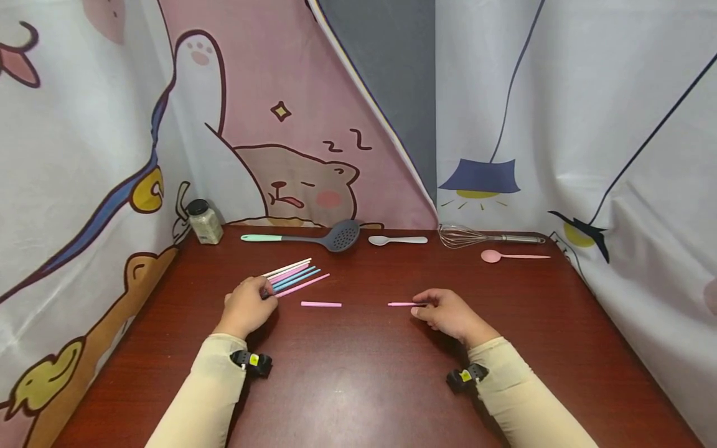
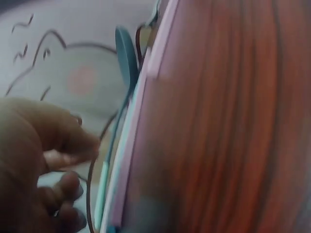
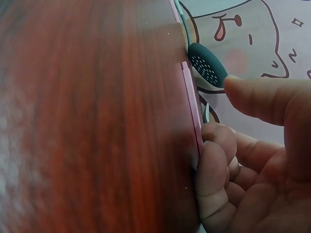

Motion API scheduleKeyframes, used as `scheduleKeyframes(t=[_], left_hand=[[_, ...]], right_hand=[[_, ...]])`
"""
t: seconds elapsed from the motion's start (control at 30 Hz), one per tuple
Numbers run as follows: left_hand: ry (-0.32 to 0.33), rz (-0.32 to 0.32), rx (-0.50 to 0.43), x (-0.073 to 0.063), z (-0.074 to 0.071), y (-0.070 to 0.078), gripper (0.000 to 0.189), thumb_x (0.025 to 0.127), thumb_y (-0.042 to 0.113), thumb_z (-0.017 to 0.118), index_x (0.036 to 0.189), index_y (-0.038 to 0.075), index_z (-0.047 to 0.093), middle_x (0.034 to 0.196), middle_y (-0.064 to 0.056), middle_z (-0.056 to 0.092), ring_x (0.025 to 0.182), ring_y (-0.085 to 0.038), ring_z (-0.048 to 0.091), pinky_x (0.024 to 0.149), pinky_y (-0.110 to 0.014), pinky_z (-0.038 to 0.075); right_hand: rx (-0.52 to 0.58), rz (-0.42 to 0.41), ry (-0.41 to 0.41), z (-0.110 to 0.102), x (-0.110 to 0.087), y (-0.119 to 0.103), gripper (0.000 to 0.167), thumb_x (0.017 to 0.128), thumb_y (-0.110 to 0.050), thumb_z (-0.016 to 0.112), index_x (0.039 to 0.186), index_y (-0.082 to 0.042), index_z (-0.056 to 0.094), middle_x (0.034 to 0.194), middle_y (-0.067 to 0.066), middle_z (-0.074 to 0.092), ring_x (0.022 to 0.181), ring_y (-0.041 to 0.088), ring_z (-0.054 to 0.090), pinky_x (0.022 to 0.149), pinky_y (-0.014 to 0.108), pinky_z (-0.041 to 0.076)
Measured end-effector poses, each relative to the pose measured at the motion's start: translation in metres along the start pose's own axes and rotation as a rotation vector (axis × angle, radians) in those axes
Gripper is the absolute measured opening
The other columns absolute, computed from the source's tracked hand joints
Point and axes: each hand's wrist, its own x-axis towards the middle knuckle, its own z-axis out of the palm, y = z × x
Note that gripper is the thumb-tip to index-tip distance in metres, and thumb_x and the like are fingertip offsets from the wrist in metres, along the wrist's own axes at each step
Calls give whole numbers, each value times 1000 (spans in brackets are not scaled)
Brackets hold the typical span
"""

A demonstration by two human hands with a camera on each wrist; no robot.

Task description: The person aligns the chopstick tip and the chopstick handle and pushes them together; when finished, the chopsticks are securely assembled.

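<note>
My left hand [image 1: 248, 305] hovers at the near end of a group of slender sticks: white sticks [image 1: 288, 267], blue sticks [image 1: 299, 278] and pink ones. Its fingers bend loosely and cover the sticks' near ends. In the left wrist view the thumb stands apart from the fingers [image 2: 65, 191]. My right hand [image 1: 448, 316] is at a pink stick [image 1: 400, 304] with a narrower tip, whose right end the hand hides. In the right wrist view the fingers [image 3: 214, 165] curl beside this stick, the thumb held away from them. A separate short pink stick [image 1: 321, 304] lies between both hands.
Along the back edge lie a grey skimmer with a mint handle [image 1: 342, 236], a white spoon [image 1: 398, 240], a whisk [image 1: 490, 236] and a pink spoon [image 1: 515, 256]. A black-lidded jar [image 1: 205, 223] stands at the back left corner. Printed curtains [image 1: 313, 124] border the table [image 1: 347, 379].
</note>
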Motion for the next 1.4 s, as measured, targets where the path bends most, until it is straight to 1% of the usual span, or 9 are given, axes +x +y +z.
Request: scheduleKeyframes(t=[0.13,0.23,0.33,0.53,0.67,0.9,1.03,1.13,1.4], left_hand=[[-104,159,-62,-5,8,19,19,94,15,74,113,10,75,85,-2,64,78,-18,59,73,-41,47],[-189,200,-21,-9,15,32,32,96,19,75,127,12,73,81,3,61,74,-13,55,71,-39,45],[-220,212,40,-13,21,39,35,96,21,75,130,13,73,78,6,59,72,-11,53,71,-38,42],[-210,228,51,-17,24,43,22,93,18,77,115,14,77,75,6,58,70,-11,53,69,-37,44],[-212,222,57,-19,26,45,11,91,16,81,99,17,74,72,7,57,68,-11,52,70,-38,43],[-209,224,72,-20,28,45,23,89,15,82,78,23,63,66,9,54,64,-10,50,75,-41,39],[-211,241,22,-19,30,46,22,90,15,81,79,22,63,73,9,55,69,-10,52,77,-40,41],[-227,265,-94,-19,32,47,18,92,12,79,84,20,64,78,8,58,74,-11,54,77,-36,45],[-215,317,-437,-23,34,57,9,97,9,74,93,15,68,84,7,64,81,-9,58,76,-27,50]], right_hand=[[-15,-10,-4,1,1,2,28,93,-8,76,117,6,70,72,1,56,63,14,53,55,26,48],[-39,-26,-9,1,1,3,24,91,-6,77,111,5,72,71,0,56,62,14,53,54,26,46],[-81,-46,-17,0,0,3,20,88,-5,78,106,2,73,70,0,56,61,14,52,54,26,44],[-243,-116,-38,-2,-5,0,11,83,0,78,92,-4,73,70,0,57,64,14,51,57,26,41],[-387,-128,-45,-2,-11,-4,16,81,2,78,82,-10,68,66,-4,54,63,13,48,59,29,39],[-544,-169,-52,-1,-19,-13,21,81,1,77,73,-15,65,64,-7,56,65,12,50,65,32,42],[-538,-181,-57,-1,-19,-14,21,86,-1,76,75,-16,66,69,-6,57,69,13,50,68,32,43],[-492,-217,-50,-1,-17,-14,19,91,-2,74,80,-17,66,72,-5,57,71,13,51,69,32,44],[-174,-321,-15,1,-14,-19,8,97,-4,72,97,-11,73,80,-1,64,68,11,56,62,26,49]])
